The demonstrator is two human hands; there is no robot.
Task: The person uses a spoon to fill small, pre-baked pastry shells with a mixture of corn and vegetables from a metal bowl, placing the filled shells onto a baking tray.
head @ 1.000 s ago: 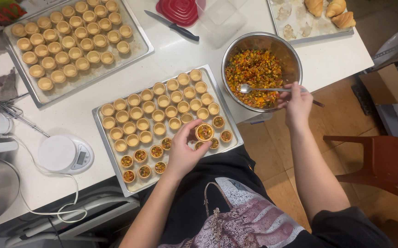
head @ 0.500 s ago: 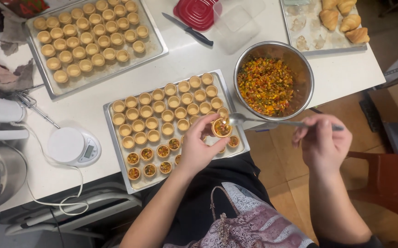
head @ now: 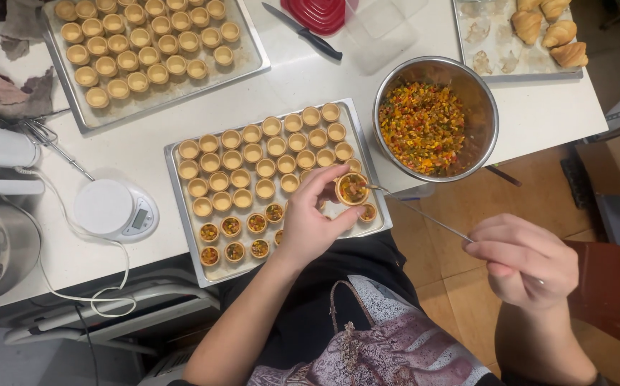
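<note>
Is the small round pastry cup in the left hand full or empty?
Full: the small round pastry cup between the left hand fingers shows colourful chopped filling inside.

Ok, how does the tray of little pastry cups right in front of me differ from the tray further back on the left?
The near tray has several cups at its front already filled with colourful chopped mix; every cup on the far tray looks empty. The near tray is almost full of cups; the far tray has bare metal along its right and front. The left hand holds a cup over the near tray; no hand is at the far one. Both are rectangular metal trays.
</note>
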